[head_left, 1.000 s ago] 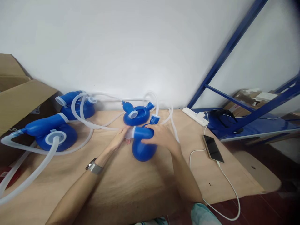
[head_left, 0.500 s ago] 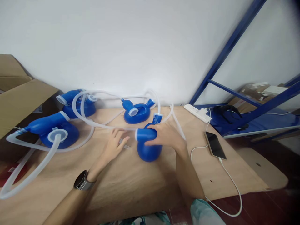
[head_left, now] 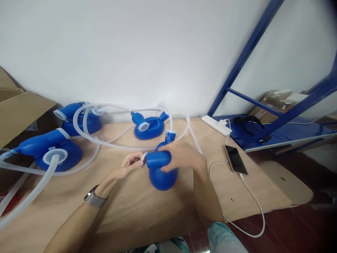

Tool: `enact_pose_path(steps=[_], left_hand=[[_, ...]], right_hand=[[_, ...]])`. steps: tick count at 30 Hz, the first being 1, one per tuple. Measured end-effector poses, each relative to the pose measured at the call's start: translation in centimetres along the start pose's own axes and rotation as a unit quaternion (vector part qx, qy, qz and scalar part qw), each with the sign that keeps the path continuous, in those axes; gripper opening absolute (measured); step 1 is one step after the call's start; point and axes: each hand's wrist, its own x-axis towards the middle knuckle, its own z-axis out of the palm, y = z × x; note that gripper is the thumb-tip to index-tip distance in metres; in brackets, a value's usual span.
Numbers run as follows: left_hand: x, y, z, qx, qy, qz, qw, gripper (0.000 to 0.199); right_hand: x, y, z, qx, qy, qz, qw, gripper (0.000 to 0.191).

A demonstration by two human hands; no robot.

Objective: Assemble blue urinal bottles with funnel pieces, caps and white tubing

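In the middle of the table my right hand (head_left: pixel 181 154) is wrapped over the blue funnel-like piece (head_left: pixel 158 159), which lies across a round blue plastic bottle (head_left: pixel 163 179). My left hand (head_left: pixel 132 163) pinches a white ring or cap (head_left: pixel 143 157) by its edge at the funnel's left mouth. The ring stands tilted, slightly off the blue rim; whether they still touch I cannot tell. A clear-lidded blue spout (head_left: pixel 170 136) rises from the bottle behind my right hand. My right palm hides part of the bottle's neck.
Similar blue bottles stand at the left (head_left: pixel 71 156), back left (head_left: pixel 91 124) and back middle (head_left: pixel 150 133), with clear hoses (head_left: pixel 116 144) looping between. A cardboard box (head_left: pixel 28 109) is at far left. A phone (head_left: pixel 236 160), power strip (head_left: pixel 216 124) and blue metal frame (head_left: pixel 244 56) are at right.
My left hand has moved right and closed from open onto the white ring, which now sits tilted away from the funnel's mouth. My right hand keeps its grip. The view has shifted slightly.
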Motion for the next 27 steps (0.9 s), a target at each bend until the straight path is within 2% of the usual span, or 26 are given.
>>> enact_pose_path(steps=[2, 4, 6, 8, 11, 13, 15, 16, 19, 21, 24, 27], left_hand=[[-0.7, -0.1, -0.8, 0.021, 0.032, -0.003, 0.999, 0.053], [-1.7, -0.4, -1.7, 0.122, 0.074, -0.021, 0.990, 0.044], [-2.6, -1.3, -2.6, 0.273, 0.094, -0.048, 0.956, 0.035], [-3.3, -2.7, -3.3, 0.381, 0.099, -0.067, 0.917, 0.028], [-3.8, -4.4, -3.4, 0.430, 0.127, -0.079, 0.890, 0.022], [-3.8, -4.4, -2.7, 0.430, 0.169, -0.068, 0.884, 0.027], [-3.9, -3.2, -1.4, 0.395, 0.201, -0.048, 0.895, 0.034], [-3.9, -2.2, -0.6, 0.361, 0.202, -0.041, 0.910, 0.039], [-3.3, 1.1, 1.7, 0.241, 0.122, -0.034, 0.962, 0.063], [-2.2, 2.7, 2.8, 0.205, 0.066, -0.013, 0.977, 0.076], [0.1, 3.5, 3.5, 0.193, 0.032, 0.024, 0.980, 0.067], [1.8, 3.3, 3.3, 0.184, 0.034, 0.029, 0.982, 0.058]], right_hand=[[-0.4, 0.6, -0.1, 0.002, -0.005, -0.004, 1.000, 0.055], [-0.7, 1.1, -0.2, 0.005, -0.009, 0.007, 1.000, 0.060], [-0.8, 1.4, -0.1, 0.007, -0.011, 0.020, 1.000, 0.061], [-0.8, 1.4, 0.1, 0.014, -0.014, 0.014, 1.000, 0.062], [-0.6, 1.3, 0.5, 0.032, -0.019, -0.007, 0.999, 0.072], [-0.6, 1.3, 0.6, 0.044, -0.031, -0.022, 0.998, 0.082], [-0.6, 1.4, 0.7, 0.054, -0.049, -0.039, 0.997, 0.091], [-0.5, 1.4, 0.6, 0.056, -0.058, -0.047, 0.996, 0.093], [-0.1, 1.2, 0.7, 0.057, -0.066, -0.052, 0.995, 0.093], [0.2, 0.9, 0.8, 0.059, -0.054, -0.043, 0.996, 0.090], [0.5, 0.8, 1.2, 0.082, -0.046, -0.022, 0.995, 0.090], [0.4, 1.5, 1.4, 0.118, -0.069, 0.023, 0.990, 0.092]])
